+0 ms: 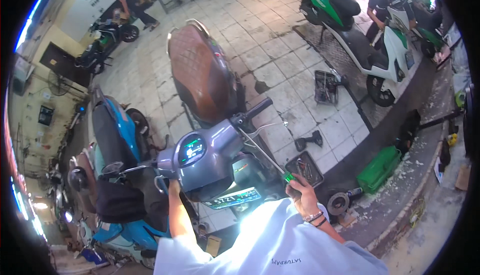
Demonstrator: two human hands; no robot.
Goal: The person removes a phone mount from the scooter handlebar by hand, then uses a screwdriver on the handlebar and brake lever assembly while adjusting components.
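Observation:
A grey-purple scooter point(215, 147) faces me, with a lit round display point(192, 148) on its handlebar cover and a quilted brown seat point(192, 62) behind. My right hand point(303, 195) is closed round the green handle of a long screwdriver point(270, 158). Its thin shaft slants up and left toward the cover's edge, below the handlebar grip point(258, 108); the tip's exact contact is unclear. My left hand point(174, 187) reaches up to the cover's underside on the other side, and its fingers are hidden there. A brake lever point(267, 126) curves out near the shaft.
An open toolbox point(327, 87), a power tool point(309, 140) and a parts tray point(305, 167) lie on the tiles. At right are a green metal case point(381, 170) and a brake disc point(338, 202). Blue scooter point(117, 130) stands close at left. Two people work farther off.

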